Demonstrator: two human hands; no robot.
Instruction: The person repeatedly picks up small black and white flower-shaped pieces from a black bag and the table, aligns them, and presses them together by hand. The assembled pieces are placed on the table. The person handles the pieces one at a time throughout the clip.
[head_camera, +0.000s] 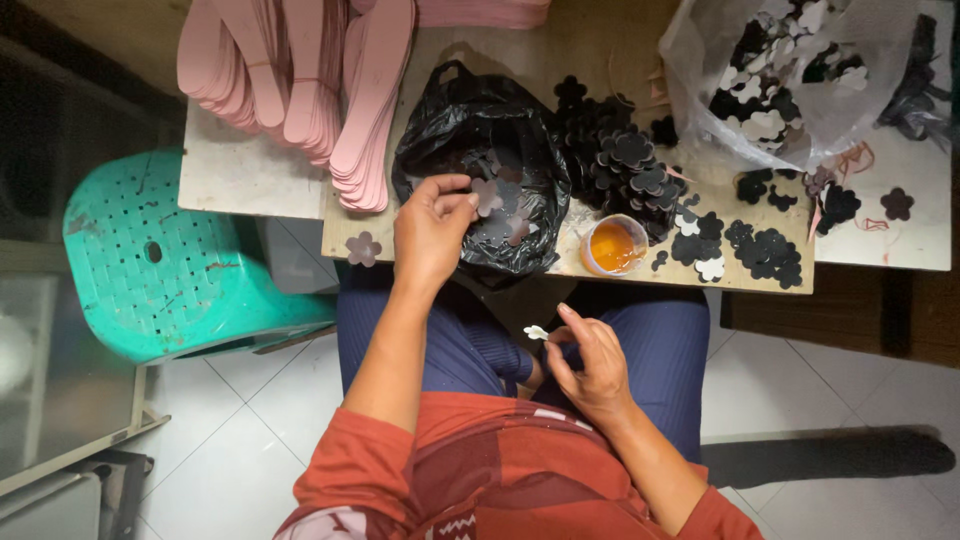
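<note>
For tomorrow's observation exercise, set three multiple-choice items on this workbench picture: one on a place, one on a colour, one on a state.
1. Where does the small cup of orange liquid stand?
A. on the stool
B. near the table's front edge
C. on the floor

2. What colour is the plastic stool?
A. teal green
B. red
C. yellow

3. What is the left hand doing?
A. resting flat on the lap
B. gripping the cup
C. pinching a flower-shaped cutout over the black bag

Answers: B, the cup sits by the board's edge; A, the stool is plainly teal; C, fingertips close on the cutout.
</note>
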